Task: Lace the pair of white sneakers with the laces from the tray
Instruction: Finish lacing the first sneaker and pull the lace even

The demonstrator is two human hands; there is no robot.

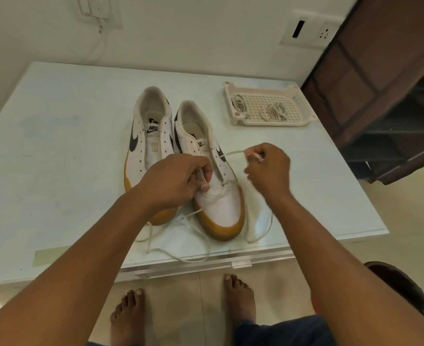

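Two white sneakers with tan soles and dark swooshes stand side by side on the table, toes toward me. The left sneaker (pixel 147 141) has bare eyelets. The right sneaker (pixel 221 203) has a white lace (pixel 196 228) through its lowest eyelets, with loose ends trailing over the table's front edge. My left hand (pixel 178 178) pinches one stretch of the lace at the right sneaker's left eyelet row. My right hand (pixel 268 168) pinches the other end, pulled up and out to the shoe's right.
A white perforated tray (pixel 303 108) at the back right of the table holds bundled laces (pixel 273 112). The pale table (pixel 56 146) stands against a wall. A dark wooden shelf (pixel 393 96) is at the right. My bare feet (pixel 181 313) are below the table's front edge.
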